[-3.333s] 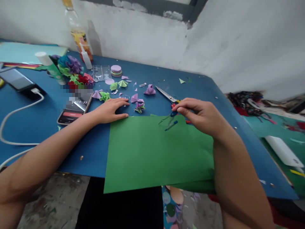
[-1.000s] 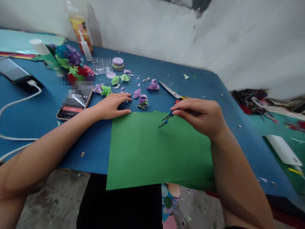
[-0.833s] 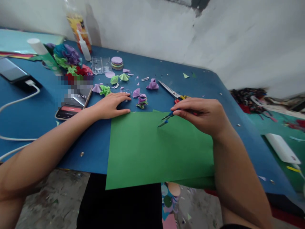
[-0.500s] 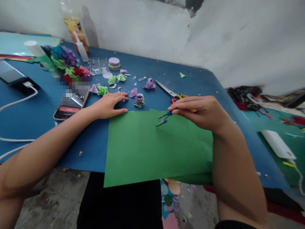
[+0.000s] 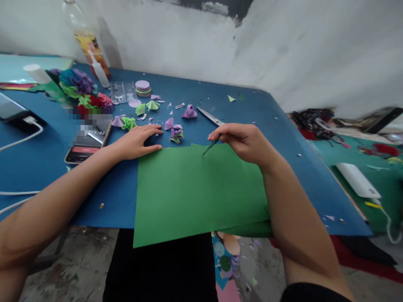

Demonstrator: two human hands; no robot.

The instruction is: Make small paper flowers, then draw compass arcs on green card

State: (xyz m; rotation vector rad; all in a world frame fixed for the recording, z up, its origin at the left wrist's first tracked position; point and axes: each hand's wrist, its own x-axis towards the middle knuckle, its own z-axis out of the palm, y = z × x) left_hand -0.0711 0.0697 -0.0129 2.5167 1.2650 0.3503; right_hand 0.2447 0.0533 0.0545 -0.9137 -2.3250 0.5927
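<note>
A green paper sheet (image 5: pixel 195 193) lies on the blue table (image 5: pixel 270 126) and hangs over its near edge. My left hand (image 5: pixel 138 140) lies flat with fingers spread at the sheet's far left corner, fingertips on the table. My right hand (image 5: pixel 242 140) is closed in a pinch on a small drawing compass (image 5: pixel 209 148), whose legs look drawn together and tilt down-left to touch the sheet near its far edge. Scissors (image 5: pixel 209 116) lie just beyond my right hand.
Folded paper flowers and scraps (image 5: pixel 174 130) lie past the sheet. A phone (image 5: pixel 86 140) rests left of my left hand, with a charging cable (image 5: pixel 19 140), a glue stick (image 5: pixel 39 75), a bottle (image 5: pixel 91 46), paper discs (image 5: pixel 143 88) and a clear case (image 5: pixel 122 91) farther back. A white power bank (image 5: pixel 357 180) is at right.
My right hand has shifted left along the sheet's far edge with the compass, whose legs have closed from spread apart to together. My left hand stays put.
</note>
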